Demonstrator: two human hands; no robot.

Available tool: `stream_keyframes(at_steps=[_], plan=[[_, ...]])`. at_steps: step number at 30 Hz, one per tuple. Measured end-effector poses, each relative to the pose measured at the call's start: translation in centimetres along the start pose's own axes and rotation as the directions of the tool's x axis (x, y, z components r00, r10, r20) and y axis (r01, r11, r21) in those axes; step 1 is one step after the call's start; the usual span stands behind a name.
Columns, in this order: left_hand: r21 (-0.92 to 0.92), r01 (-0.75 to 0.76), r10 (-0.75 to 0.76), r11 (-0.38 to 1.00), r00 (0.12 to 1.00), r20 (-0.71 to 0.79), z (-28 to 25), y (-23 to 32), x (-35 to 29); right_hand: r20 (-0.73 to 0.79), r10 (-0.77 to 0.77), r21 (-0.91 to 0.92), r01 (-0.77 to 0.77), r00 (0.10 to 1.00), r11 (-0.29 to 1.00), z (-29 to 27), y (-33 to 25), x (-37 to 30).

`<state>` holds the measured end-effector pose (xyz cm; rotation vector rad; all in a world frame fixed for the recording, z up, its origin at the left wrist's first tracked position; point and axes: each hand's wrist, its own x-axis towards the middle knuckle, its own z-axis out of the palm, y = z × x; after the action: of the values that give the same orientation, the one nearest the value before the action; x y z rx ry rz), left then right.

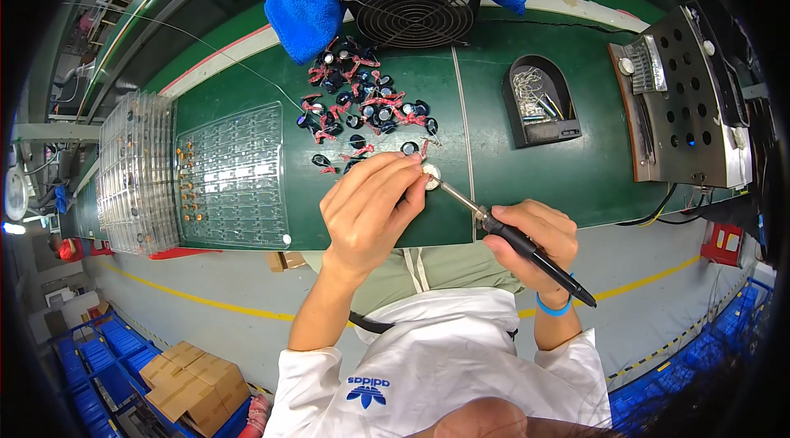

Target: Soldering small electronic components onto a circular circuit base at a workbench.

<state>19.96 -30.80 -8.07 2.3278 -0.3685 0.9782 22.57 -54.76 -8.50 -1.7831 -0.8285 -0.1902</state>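
Observation:
My left hand [370, 208] is pinched at the edge of a small round whitish part [431, 178] on the green bench; its fingertips partly cover it. In my right hand [536, 242] is a soldering iron [527, 247], held by its black handle like a pen. The iron slants to the left, its metal tip at or very near the whitish part. Just beyond my left fingers lies a loose pile of small dark round components [383, 113] with silvery faces and twisted red leads. A thin wire strand [247, 69] runs from the upper left toward the pile.
A black fan [417, 17] with a blue towel [304, 6] over it stands at the far edge. On the left are a clear compartment tray [234, 179] and a tall stack of trays [136, 175]. To the right sit a black bin [539, 101] of metal bits and a perforated metal box [691, 101].

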Motion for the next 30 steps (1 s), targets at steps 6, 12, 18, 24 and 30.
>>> stream_keyframes(at_steps=[6, 12, 18, 24, 30], plan=[[0.004, -0.008, 0.008, 1.000, 1.000, -0.006, 0.0, 0.0, -0.2, 0.007, 0.039, 0.027, -0.039, 0.999, 0.999, -0.1, -0.2, -0.1], [0.002, -0.009, 0.009, 1.000, 1.000, -0.009, 0.0, 0.2, -0.3, -0.016, 0.071, 0.067, -0.070, 0.997, 0.995, -0.4, 0.1, -0.8], [0.001, -0.010, 0.010, 1.000, 1.000, -0.011, 0.5, 0.1, 0.0, -0.013, 0.061, 0.052, -0.060, 0.998, 0.997, -0.8, 0.4, -0.7], [-0.084, 0.021, -0.022, 0.996, 1.000, -0.011, -0.3, -0.4, 0.3, -0.088, 0.072, 0.099, -0.063, 0.994, 0.993, -0.2, 0.6, -0.5], [-0.273, 0.064, -0.069, 0.960, 0.998, -0.011, -1.2, -0.5, -0.7, -0.262, 0.136, 0.048, -0.128, 0.955, 0.991, 1.0, -0.3, -1.1]])
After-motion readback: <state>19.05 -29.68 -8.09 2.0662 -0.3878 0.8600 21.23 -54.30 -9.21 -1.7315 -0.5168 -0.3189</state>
